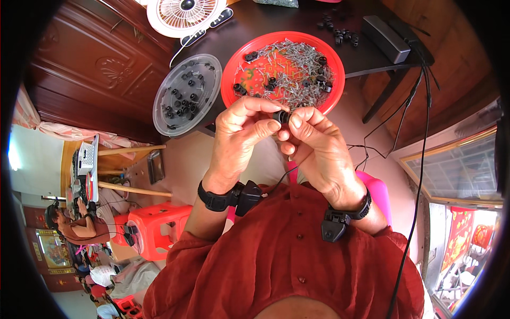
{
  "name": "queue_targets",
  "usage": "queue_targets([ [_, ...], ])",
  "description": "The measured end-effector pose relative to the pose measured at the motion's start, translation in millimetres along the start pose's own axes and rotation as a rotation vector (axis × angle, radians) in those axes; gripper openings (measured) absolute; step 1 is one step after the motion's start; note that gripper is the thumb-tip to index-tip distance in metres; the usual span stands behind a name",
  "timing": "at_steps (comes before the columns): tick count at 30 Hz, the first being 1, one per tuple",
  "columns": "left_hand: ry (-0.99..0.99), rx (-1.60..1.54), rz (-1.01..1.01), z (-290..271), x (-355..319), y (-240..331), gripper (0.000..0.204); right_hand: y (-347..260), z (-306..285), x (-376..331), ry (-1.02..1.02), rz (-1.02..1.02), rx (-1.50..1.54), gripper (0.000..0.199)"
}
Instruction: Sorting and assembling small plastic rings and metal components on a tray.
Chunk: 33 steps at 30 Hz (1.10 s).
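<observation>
Between my two hands is a small black ring-shaped plastic part (281, 116), held just in front of the red tray. My left hand (239, 130) pinches it from the left with thumb and index finger. From the other side my right hand (321, 146) grips it, thumb on top and the other fingers curled beneath. Fingertips hide much of the part. Beyond my hands, the round red tray (230, 66) holds many thin silvery metal pins (300, 56) and several black parts (322, 82). A clear round plastic tray (161, 101) to its left carries more small black parts (186, 106).
The trays sit at the near edge of a dark table (234, 40). A white fan (186, 16) stands at the back left, a black oblong box (386, 39) at the right. Black cables (409, 101) hang on the right. Leftward are a red stool (154, 228) and another seated person (87, 228).
</observation>
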State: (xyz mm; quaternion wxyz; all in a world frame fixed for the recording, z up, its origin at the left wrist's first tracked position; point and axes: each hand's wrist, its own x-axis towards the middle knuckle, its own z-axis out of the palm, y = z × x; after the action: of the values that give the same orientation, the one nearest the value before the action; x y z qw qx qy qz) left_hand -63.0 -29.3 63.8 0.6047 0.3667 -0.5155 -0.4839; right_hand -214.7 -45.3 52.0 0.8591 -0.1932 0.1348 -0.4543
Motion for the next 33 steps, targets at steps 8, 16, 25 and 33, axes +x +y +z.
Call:
queue_targets([
  [8,-0.035,0.000,0.023,-2,0,-1,0.019,0,-3,1,-0.039,0.084,0.057,0.009],
  [16,-0.041,-0.013,0.009,-2,1,1,0.020,4,-3,2,-0.036,-0.046,-0.052,0.005],
  [25,-0.034,0.227,0.033,-2,0,9,0.021,-8,-2,2,-0.053,-0.086,-0.232,0.002],
  [33,-0.119,0.382,0.161,-11,4,12,0.023,-10,-5,4,-0.104,-0.057,-0.306,0.001],
])
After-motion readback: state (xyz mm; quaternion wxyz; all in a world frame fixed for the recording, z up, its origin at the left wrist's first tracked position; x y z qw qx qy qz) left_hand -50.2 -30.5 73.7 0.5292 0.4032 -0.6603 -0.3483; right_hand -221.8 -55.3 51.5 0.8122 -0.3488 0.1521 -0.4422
